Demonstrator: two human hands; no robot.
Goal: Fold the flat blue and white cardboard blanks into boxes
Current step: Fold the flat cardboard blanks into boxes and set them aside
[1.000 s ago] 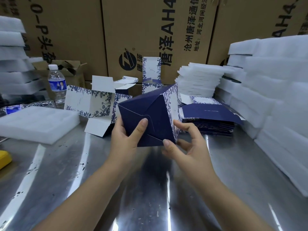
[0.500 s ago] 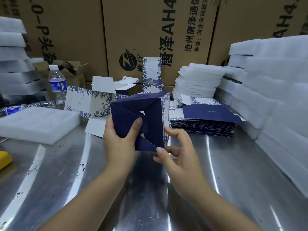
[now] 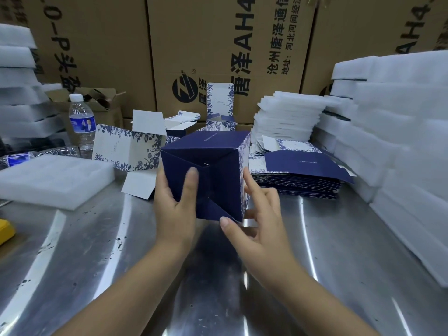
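Above steel table (image 3: 97, 251): navy box (image 3: 213, 173), bottom flaps toward camera, held aloft; left hand (image 3: 174, 209) wraps left edge, thumb on flap; right hand (image 3: 261, 221) pinches lower right corner; flat blanks (image 3: 303, 175) stacked right.

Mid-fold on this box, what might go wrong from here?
The bottom flaps of the box show a small gap at the centre, so they may spring open if the left hand eases its thumb. The right hand pinches the lower corner, which could crease. Held clear of the table, it might slip and fall.
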